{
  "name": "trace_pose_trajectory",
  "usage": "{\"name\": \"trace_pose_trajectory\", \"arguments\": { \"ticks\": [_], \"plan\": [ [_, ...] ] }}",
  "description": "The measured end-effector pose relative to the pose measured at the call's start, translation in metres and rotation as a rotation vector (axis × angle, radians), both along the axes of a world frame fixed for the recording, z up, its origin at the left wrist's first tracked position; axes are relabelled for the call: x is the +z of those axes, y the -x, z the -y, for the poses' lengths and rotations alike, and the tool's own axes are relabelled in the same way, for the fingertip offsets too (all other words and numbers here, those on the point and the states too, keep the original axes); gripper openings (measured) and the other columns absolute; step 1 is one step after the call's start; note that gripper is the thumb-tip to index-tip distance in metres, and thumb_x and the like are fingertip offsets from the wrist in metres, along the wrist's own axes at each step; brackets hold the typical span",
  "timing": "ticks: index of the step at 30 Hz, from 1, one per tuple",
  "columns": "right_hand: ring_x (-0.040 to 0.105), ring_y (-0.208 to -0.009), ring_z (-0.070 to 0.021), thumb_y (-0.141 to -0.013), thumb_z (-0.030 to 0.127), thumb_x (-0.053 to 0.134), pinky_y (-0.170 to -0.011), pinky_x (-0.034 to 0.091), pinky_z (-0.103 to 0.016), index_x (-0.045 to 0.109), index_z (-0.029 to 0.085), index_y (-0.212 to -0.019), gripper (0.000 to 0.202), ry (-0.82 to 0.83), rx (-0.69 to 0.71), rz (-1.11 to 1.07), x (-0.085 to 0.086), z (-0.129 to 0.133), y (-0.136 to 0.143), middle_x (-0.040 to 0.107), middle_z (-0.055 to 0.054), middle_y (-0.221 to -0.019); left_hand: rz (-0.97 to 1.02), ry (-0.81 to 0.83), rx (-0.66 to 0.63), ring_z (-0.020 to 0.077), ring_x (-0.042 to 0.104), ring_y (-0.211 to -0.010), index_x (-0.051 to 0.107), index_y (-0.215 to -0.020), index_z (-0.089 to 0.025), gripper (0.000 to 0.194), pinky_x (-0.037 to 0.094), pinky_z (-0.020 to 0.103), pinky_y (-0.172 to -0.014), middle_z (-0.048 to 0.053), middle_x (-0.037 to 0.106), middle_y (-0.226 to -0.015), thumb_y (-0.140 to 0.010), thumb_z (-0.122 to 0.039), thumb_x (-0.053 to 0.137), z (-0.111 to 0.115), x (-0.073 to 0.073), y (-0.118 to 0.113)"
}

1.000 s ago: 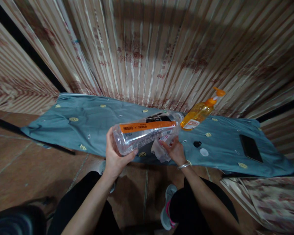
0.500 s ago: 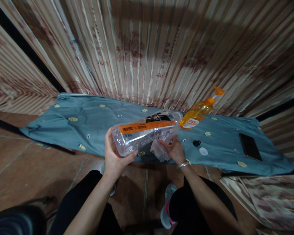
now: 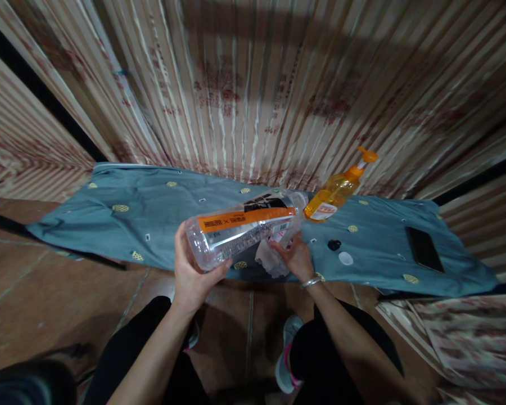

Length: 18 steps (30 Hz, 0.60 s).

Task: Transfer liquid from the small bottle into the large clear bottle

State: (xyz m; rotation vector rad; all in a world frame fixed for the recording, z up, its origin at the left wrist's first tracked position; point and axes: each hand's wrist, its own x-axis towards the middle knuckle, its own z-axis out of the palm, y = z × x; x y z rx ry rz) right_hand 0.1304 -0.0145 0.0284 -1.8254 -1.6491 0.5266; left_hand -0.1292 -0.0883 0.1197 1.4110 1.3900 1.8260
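Above the tabletop [image 3: 84, 222], the left hand [image 3: 194, 279] grips a plastic bottle [image 3: 240, 228], the right hand [image 3: 295, 259] pinches crumpled tissue [image 3: 270, 262]; a slip could topple the pump bottle [image 3: 332, 194].

One left hand [image 3: 193, 284] plus one right hand [image 3: 297, 260], so that's two. Bottles, I get two as well: one big clear bottle [image 3: 244, 228] and one orange pump bottle [image 3: 331, 197]. Then it's singles lol: one crumpled whitish scrap [image 3: 270, 260], one flat black slab [image 3: 424, 249], one small black piece [image 3: 334, 245], one white disc [image 3: 346, 258], one bracelet [image 3: 311, 282], one blue-green cloth [image 3: 88, 219]. Shoes make two, a right shoe [image 3: 283, 376] and a partly hidden left shoe [image 3: 194, 337].
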Motion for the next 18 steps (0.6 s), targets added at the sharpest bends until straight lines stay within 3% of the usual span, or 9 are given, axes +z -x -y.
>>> {"name": "trace_pose_trajectory", "arguments": {
  "ticks": [7, 18],
  "plan": [
    [0.077, -0.086, -0.0336, -0.085, 0.061, 0.074, -0.073, 0.057, -0.039, 0.055, 0.015, -0.12, 0.06, 0.027, -0.025, 0.031, 0.007, 0.003, 0.004, 0.077, -0.017, -0.096, 0.033, 0.033, -0.043, 0.0366, 0.064, -0.129, 0.049, -0.139, -0.022, 0.102, 0.058, 0.049, -0.106, 0.015, 0.061, -0.138, -0.054, -0.052, 0.098, -0.001, 0.0, 0.003],
    [0.078, -0.091, -0.0365, -0.083, 0.054, 0.077, -0.075, 0.061, -0.042, 0.056, 0.016, -0.119, 0.056, -0.014, -0.043, 0.022, 0.001, 0.002, 0.003, 0.078, -0.017, -0.097, 0.08, 0.073, -0.16, 0.0359, 0.067, -0.125, 0.05, -0.137, -0.023, 0.104, 0.062, 0.048, -0.099, 0.014, 0.064, -0.134, -0.05, -0.049, 0.101, -0.009, 0.007, 0.013]
  ]
}}
